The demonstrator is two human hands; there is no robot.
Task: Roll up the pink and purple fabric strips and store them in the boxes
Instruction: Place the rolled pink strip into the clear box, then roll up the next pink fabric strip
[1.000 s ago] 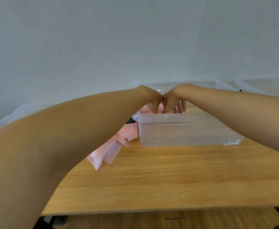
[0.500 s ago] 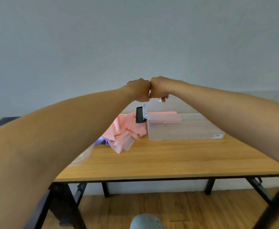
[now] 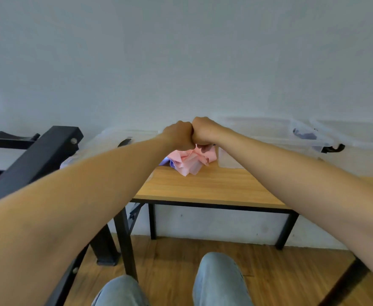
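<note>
- Left hand: curled into a fist, knuckles pressed against those of the other hand, raised above the far edge of the wooden table; nothing is seen held in it.
- Right hand: likewise a closed fist, touching the left hand; its fingertips curl under, just above the fabric, and no strip is seen in its grasp.
- Pink fabric strips: a loose, unrolled heap lying on the table top, directly below the two fists.
- Purple fabric strip: a small part shows at the left side of the pink heap, on the table.
- Clear box: stands on the table just right of the heap, partly hidden by the right forearm; its contents cannot be made out.
- Further clear boxes: along the wall at the table's far right, with black latches.
- Black metal frame: left of the table, beside the left forearm.
- Knees in light blue jeans: in front of the table, over the wooden floor.
</note>
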